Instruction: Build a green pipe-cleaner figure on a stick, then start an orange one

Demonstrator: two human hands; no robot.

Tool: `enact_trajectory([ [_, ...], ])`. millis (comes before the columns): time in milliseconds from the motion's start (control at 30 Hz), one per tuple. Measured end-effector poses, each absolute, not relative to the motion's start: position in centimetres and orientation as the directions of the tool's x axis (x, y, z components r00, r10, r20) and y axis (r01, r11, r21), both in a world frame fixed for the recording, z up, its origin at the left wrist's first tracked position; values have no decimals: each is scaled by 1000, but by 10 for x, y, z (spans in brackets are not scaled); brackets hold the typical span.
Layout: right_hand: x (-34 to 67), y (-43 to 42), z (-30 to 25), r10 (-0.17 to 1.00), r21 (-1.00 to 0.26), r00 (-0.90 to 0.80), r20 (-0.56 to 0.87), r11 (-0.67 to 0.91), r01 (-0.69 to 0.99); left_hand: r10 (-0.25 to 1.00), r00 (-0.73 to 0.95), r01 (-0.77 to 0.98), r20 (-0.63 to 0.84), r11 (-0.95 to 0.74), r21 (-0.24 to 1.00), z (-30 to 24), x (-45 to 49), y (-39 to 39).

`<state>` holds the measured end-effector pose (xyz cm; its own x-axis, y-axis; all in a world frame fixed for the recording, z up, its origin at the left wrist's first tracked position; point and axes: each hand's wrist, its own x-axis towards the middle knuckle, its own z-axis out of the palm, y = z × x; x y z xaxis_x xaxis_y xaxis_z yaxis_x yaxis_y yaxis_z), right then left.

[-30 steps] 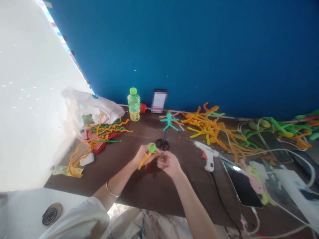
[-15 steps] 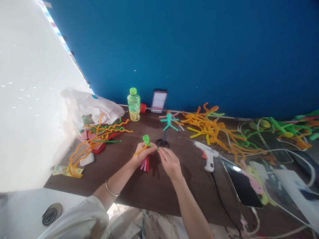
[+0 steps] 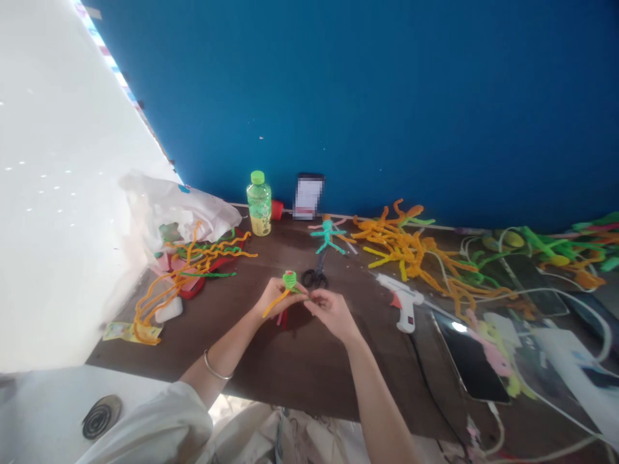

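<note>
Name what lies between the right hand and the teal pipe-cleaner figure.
Black-handled scissors lie there in the head view, handles just beyond the right hand, blades pointing toward the teal pipe-cleaner figure.

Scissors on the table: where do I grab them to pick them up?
Take the black scissors by their finger loops, from above on your side. The loops lie flat nearest you; the blades point away toward the teal pipe-cleaner figure, so you stay clear of them.

A craft workspace; pipe cleaners (image 3: 411,254), a hot glue gun (image 3: 402,301) and scissors (image 3: 315,277) lie on a dark table (image 3: 309,367)
</note>
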<state>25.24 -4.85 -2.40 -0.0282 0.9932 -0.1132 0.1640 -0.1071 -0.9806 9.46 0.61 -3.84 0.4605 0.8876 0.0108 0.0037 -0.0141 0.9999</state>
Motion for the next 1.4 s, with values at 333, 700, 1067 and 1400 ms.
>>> enact_trajectory([
  [333,254,-48,-17,923,-882,-187,-335,-377,-284,787,591,-178,-174,337,924,-29,95,4],
  [700,252,-44,-23,968,-915,76,-239,-198,-350,903,331,-393,-275,397,830,-40,102,10],
  [1067,260,-42,-19,966,-907,161,-204,-124,-402,870,417,-420,-264,442,792,-35,107,1],
  [1400,242,-43,-32,963,-974,233,-135,-85,-210,860,383,-462,-336,494,737,-39,108,1],
])
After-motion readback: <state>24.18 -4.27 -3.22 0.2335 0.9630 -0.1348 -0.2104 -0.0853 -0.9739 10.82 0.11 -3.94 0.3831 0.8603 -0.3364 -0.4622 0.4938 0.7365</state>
